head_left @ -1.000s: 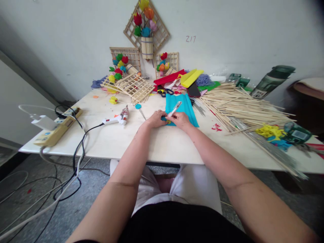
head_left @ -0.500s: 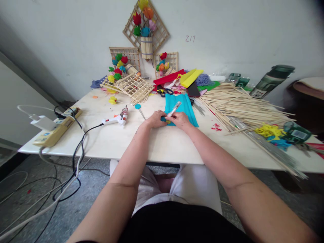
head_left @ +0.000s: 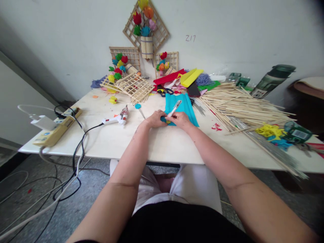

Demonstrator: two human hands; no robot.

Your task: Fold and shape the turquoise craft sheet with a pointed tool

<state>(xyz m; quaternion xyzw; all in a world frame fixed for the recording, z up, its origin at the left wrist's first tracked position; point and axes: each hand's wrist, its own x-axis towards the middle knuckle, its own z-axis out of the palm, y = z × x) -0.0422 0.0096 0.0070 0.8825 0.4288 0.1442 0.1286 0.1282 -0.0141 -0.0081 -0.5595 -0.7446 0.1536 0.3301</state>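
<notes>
My right hand (head_left: 180, 118) is closed round a white pen (head_left: 175, 108), which leans with its top end up and away from me. Its tip is hidden by my fingers, low on a sheet of turquoise crepe paper (head_left: 188, 108). At the paper's lower left, my left hand (head_left: 157, 118) has its fingers bent over a small blue and yellow piece (head_left: 163, 119), pressed down there and mostly covered. Just left of that hand lies a thin stem with a round blue top (head_left: 138, 106).
A white glue gun (head_left: 123, 116) and a power strip (head_left: 58, 130) with cords are on the left. Lattice panels (head_left: 138, 86) with paper flowers stand behind. Scissors (head_left: 165, 91), coloured paper (head_left: 191, 78), wooden sticks (head_left: 243, 104) and a dark bottle (head_left: 272, 81) lie at back and right.
Both hands stay in almost the same place. The pen has shifted very slightly, its top end a little farther from me.
</notes>
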